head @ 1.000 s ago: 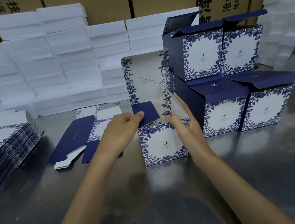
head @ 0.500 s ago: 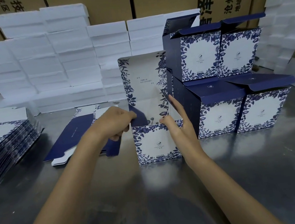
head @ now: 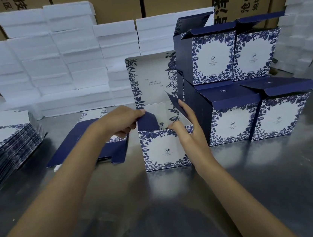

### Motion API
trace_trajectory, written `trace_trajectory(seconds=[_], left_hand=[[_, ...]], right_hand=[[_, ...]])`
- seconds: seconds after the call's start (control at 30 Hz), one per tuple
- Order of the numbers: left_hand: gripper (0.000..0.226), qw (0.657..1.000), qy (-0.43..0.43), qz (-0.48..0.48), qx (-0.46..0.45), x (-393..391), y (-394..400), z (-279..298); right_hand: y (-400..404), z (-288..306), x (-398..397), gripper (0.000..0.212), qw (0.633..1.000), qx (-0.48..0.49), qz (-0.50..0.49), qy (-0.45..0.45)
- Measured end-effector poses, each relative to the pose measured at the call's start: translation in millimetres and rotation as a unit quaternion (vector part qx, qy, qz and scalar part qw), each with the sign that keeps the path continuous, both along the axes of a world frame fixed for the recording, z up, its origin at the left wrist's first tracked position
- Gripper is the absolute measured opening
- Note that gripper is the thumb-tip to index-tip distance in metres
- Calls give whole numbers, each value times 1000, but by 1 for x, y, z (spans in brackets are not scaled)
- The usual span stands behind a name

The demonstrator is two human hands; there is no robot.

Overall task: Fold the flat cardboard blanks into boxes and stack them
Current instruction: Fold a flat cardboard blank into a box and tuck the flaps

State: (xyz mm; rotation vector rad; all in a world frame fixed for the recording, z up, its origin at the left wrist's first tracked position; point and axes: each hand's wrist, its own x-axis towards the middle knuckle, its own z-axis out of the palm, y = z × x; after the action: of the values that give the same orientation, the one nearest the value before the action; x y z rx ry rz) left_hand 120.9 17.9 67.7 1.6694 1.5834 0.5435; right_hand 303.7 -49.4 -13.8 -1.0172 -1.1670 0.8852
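Beside stacked boxes, both hands fold open box.

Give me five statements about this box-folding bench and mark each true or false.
1. The lid of the box being folded stands upright. True.
2. The left hand rests flat on the table. False: it holds the box's left side flap.
3. Finished boxes are stacked to the right of that box. True.
4. The pile of flat blanks lies at the right edge. False: it lies at the left.
5. The right hand is at the box's right side. True.
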Motion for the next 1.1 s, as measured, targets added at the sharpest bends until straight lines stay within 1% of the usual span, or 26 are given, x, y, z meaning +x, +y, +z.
trace_trajectory(seconds=[0.07, 0.1, 0.13, 0.23, 0.3, 0.37, 0.43, 0.47, 0.53, 0.6, 0.67, 0.73, 0.77, 0.8, 0.83, 0.87, 0.9, 0.97, 1.03, 1.07, 1.1], left_hand=[[34, 998, 12, 8, 55, 6, 1, -11], [32, 998, 19, 4, 62, 6, 3, -12], [34, 998, 28, -3, 52, 4, 5, -10], [43, 999, 44, -21, -24, -4, 11, 8], [48, 998, 50, -17, -43, -4, 14, 15], [45, 998, 62, 7, -8, 1, 14, 12], [35, 997, 62, 30, 45, 7, 12, 4], [31, 996, 53, 34, 56, 8, 10, 2], [30, 998, 18, 34, 43, 6, 6, 0], [33, 998, -14, 42, 46, 3, 1, -1], [37, 989, -70, 71, 107, 1, -6, -11], [33, 965, -144, 105, 195, 3, -16, -31], [31, 950, -209, 109, 204, 5, -21, -41], [31, 932, -291, 108, 188, 8, -26, -52], [29, 911, -364, 108, 161, 11, -30, -60], [27, 890, -418, 112, 141, 13, -34, -67], [26, 874, -453, 116, 133, 15, -35, -72], [23, 856, -481, 126, 140, 16, -35, -75], [21, 856, -474, 113, 172, 13, -34, -75], [23, 860, -465, 98, 184, 12, -33, -74], [25, 864, -455, 91, 196, 10, -33, -74]], right_hand=[[1, 0, 0, 58, 1000, 0, -4, -1], [1, 0, 0, 57, 1000, 2, -7, 0], [1, 0, 0, 57, 1000, 3, -9, 1], [0, 1, 0, 55, 1000, 3, -3, 5], [-1, 2, 0, 54, 1000, 1, 3, 2], [-1, 2, 0, 54, 1000, 2, 6, 2], [-2, 2, 0, 54, 1000, 8, 7, 2], [-3, 3, 1, 54, 1000, 11, 7, 4], [-3, 4, 2, 53, 1000, 12, 7, 7], [-4, 5, 2, 52, 1000, 1, 14, -3], [-5, 6, 3, 53, 999, -10, 30, -25], [-6, 7, 2, 62, 997, -16, 54, -46], [-4, 6, 3, 68, 997, -18, 66, -46], [-3, 6, 4, 70, 996, -22, 74, -40], [0, 7, 7, 65, 996, -26, 81, -35], [1, 9, 9, 56, 996, -30, 83, -34], [3, 10, 12, 48, 995, -33, 85, -35], [5, 13, 21, 48, 993, -43, 106, -23], [4, 18, 30, 48, 990, -70, 118, -27], [4, 22, 34, 40, 988, -90, 112, -49], [4, 28, 37, 26, 985, -111, 105, -83]])
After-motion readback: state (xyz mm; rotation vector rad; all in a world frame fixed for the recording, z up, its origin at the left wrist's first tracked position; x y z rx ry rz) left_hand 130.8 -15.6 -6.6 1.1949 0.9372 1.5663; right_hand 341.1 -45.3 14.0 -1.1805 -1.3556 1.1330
